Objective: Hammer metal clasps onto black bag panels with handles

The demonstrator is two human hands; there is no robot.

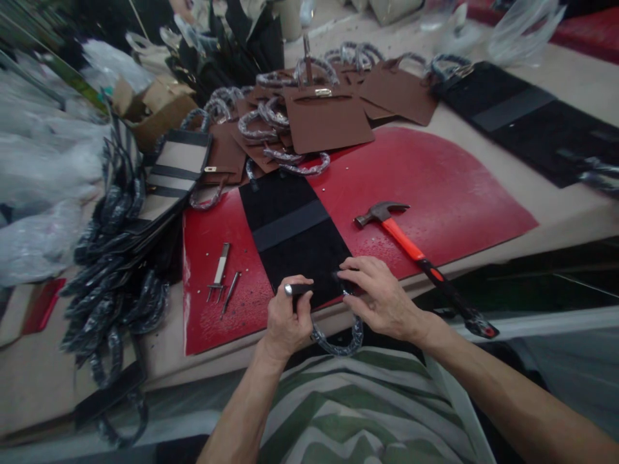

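Observation:
A black bag panel with a raised crosswise band lies on the red mat. At its near edge, a plastic-wrapped handle loops over the table edge towards me. My left hand is closed round a short black rod with a shiny round end, just above the panel's near left corner. Fingers bent, my right hand grips the handle's right end by the near right corner; the fingertips partly hide the spot. A claw hammer with an orange and black grip lies to the right, its end past the table edge.
On the red mat, a pronged punch and a thin metal rod lie at left. Brown bag panels are heaped behind. Black wrapped bags are stacked at left. Another black panel lies far right.

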